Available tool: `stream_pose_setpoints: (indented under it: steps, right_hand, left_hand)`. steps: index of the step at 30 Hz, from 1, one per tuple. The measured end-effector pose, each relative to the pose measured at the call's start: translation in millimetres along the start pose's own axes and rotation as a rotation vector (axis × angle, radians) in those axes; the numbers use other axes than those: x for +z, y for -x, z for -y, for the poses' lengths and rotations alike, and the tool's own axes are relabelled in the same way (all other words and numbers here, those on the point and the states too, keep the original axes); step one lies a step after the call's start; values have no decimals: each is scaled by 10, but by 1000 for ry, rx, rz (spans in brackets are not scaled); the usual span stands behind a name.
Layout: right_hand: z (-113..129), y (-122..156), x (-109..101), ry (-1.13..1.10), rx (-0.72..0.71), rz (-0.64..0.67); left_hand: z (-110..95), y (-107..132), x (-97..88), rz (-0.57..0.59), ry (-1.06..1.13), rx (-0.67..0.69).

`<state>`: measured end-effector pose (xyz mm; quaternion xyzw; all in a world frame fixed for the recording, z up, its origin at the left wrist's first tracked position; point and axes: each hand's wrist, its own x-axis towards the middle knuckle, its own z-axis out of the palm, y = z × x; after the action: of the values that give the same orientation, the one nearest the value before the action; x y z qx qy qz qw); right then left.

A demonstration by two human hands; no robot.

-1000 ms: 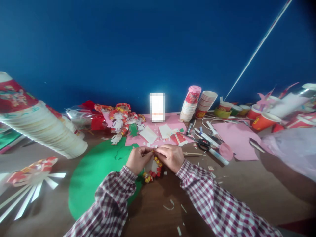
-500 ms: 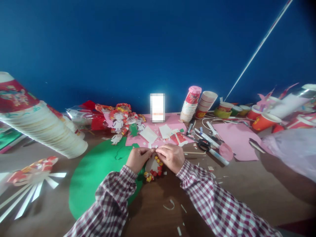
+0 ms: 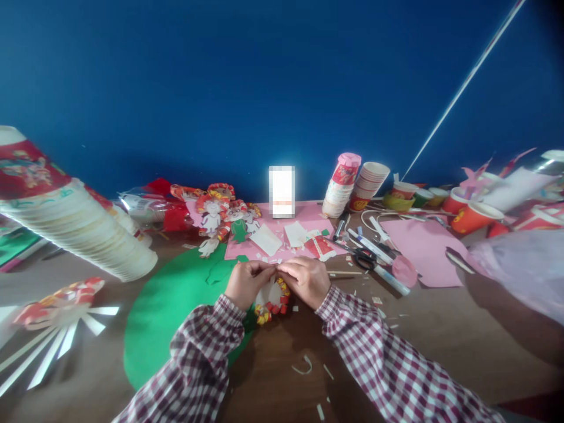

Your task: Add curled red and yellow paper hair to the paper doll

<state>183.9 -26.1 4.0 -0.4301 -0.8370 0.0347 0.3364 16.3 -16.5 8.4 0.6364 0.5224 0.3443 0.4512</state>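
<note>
My left hand [image 3: 247, 284] and my right hand [image 3: 308, 281] meet at the middle of the table, fingers pinched together at the top edge of a paper craft piece [image 3: 272, 294]. This piece has a pale centre and a rim of red and yellow paper curls. Its upper part is hidden behind my fingers, and I cannot make out exactly what the fingertips press on. A large green paper sheet [image 3: 167, 317] lies under and beside my left forearm. Just beyond my hands is a pink sheet [image 3: 240, 251] bearing white and red paper scraps.
Stacked paper cups [image 3: 101, 232] lean in at the left, near a cut-strip paper piece [image 3: 61, 314]. Decorated paper figures [image 3: 211, 214] are heaped behind. Black-handled scissors [image 3: 365, 258], pens and a pink sheet [image 3: 423, 252] lie right. More cups [image 3: 372, 182] stand along the blue wall.
The paper craft piece has tilted slightly, its lower end shifting up and to the left. My hands keep nearly the same place and pinch.
</note>
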Motion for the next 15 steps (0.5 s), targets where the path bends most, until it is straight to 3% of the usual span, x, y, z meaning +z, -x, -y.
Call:
stream_pose_setpoints:
  steps: [15]
  right_hand:
    - [-4,2,1,-36,65,-11]
  left_hand:
    - [49,-15,17,-2,300,-44]
